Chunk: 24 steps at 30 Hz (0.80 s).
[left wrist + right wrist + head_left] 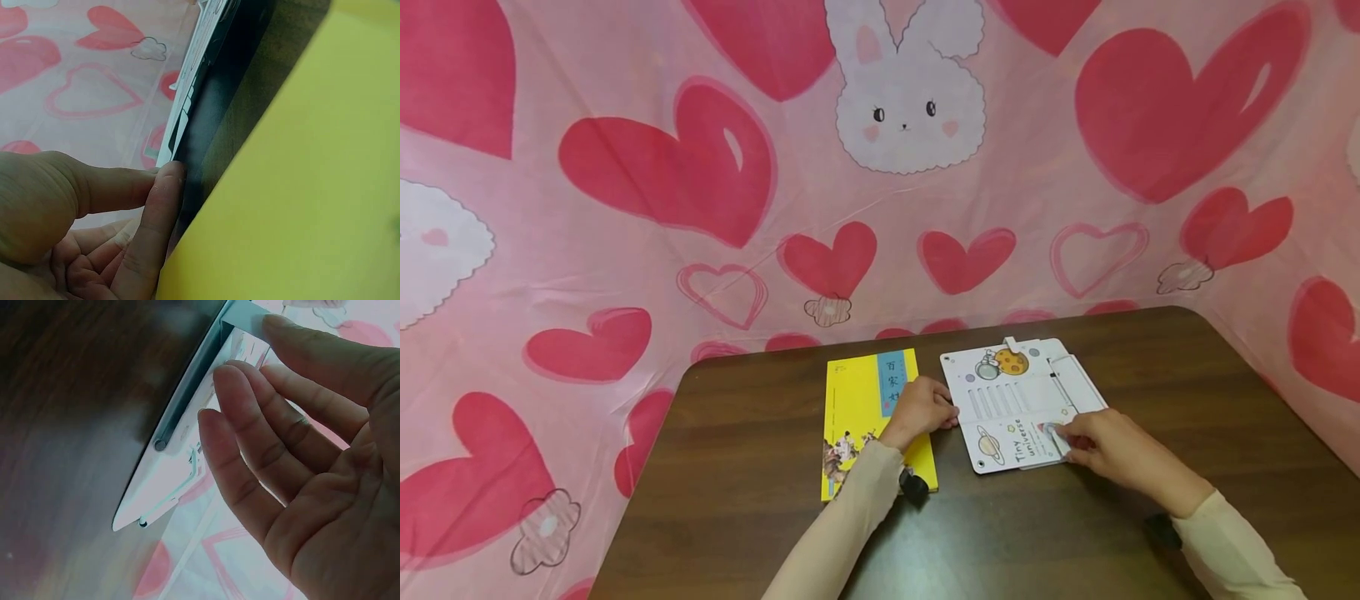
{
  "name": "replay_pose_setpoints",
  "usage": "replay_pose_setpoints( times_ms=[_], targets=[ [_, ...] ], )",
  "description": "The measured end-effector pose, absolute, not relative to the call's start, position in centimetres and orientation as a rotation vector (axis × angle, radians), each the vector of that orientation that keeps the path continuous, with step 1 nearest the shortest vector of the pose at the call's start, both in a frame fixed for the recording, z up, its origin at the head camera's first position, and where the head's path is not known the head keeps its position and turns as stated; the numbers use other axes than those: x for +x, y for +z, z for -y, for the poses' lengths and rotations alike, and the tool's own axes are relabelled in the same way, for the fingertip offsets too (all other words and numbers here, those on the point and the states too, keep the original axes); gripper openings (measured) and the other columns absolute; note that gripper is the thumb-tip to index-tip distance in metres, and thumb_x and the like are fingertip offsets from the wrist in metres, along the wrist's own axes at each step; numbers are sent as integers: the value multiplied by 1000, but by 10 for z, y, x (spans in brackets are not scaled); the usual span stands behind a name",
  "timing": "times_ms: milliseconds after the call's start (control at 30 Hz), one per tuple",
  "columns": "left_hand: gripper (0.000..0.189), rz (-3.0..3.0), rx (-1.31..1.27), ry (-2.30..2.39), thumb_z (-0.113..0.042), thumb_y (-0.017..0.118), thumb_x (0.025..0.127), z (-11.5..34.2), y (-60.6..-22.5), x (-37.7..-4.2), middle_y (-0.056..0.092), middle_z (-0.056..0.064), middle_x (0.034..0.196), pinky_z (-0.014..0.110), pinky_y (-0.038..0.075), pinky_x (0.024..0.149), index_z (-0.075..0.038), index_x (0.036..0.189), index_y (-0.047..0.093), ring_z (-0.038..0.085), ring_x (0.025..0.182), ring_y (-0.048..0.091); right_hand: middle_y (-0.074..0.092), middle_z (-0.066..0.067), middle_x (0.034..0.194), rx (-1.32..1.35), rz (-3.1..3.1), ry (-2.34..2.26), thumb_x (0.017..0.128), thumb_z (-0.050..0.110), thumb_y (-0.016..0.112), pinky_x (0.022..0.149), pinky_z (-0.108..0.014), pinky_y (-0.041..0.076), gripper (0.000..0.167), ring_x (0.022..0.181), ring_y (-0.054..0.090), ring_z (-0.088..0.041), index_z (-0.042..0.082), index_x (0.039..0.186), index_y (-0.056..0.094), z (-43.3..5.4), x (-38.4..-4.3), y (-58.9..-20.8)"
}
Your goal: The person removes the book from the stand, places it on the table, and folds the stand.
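A flat white folder-like board (992, 408) printed with an astronaut, a ringed planet and "Tiny universe" lies on the table. My left hand (920, 408) reaches over the yellow book (853, 400) and pinches the board's left edge between thumb and index finger. In the left wrist view, that thumb and finger (165, 178) meet at the edge. My right hand (1112, 450) is at the board's near right corner, where thumb and fingers hold a narrow pale tab (1060, 442). In the right wrist view the tab (247, 317) sticks out beneath the thumb; the fingers are bent.
The dark wooden table (737, 533) ends at a pink cloth backdrop (820, 192) with hearts and rabbits. A small white clasp (1012, 343) protrudes from the board's far edge. A pale panel with a dark fitting (1052, 375) lies along its right side.
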<state>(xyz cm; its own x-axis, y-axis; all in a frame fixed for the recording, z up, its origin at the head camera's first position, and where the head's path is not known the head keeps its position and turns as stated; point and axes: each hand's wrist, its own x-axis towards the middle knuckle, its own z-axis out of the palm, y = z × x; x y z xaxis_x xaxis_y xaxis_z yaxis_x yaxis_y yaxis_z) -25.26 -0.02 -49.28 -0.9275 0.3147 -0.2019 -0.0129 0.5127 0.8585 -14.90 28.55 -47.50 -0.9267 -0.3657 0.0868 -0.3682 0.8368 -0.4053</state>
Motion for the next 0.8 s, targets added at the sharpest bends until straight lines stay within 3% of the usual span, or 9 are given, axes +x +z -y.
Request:
replay_pose_setpoints(
  times_ms=[267, 467, 667, 800],
  targets=[
    [23, -2409, 251, 1396, -4, 79, 89, 1, -494, -253, 80, 12, 81, 23, 62, 62, 8, 108, 73, 14, 64, 75, 78, -2, 89, 731, 2987, 769, 82, 15, 87, 61, -21, 48, 28, 72, 54, 2, -3, 103, 80, -295, -162, -471],
    [22, -2412, 258, 1396, -4, 80, 88, -1, -495, -253, 80, 11, 79, 22, 62, 61, 8, 106, 73, 14, 62, 75, 80, -6, 93, 743, 2922, 818, 86, 7, 82, 65, -21, 55, 22, 75, 59, 2, -3, 105, 79, -298, -199, -459],
    [21, -2429, 245, 1393, -4, 79, 89, -1, -493, -253, 79, 10, 78, 23, 62, 61, 7, 106, 73, 14, 62, 74, 78, -20, 104, 563, 2881, 954, 91, 1, 73, 67, -24, 57, 22, 81, 70, -16, -5, 113, 76, -291, -256, -453],
    [21, -2421, 213, 1392, -5, 80, 89, -1, -492, -252, 78, 8, 76, 22, 61, 61, 6, 106, 74, 12, 60, 73, 73, -29, 117, 395, 2904, 1068, 96, 4, 67, 80, -42, 64, 28, 94, 72, -33, -9, 120, 70, -288, -282, -459]
  ],
)
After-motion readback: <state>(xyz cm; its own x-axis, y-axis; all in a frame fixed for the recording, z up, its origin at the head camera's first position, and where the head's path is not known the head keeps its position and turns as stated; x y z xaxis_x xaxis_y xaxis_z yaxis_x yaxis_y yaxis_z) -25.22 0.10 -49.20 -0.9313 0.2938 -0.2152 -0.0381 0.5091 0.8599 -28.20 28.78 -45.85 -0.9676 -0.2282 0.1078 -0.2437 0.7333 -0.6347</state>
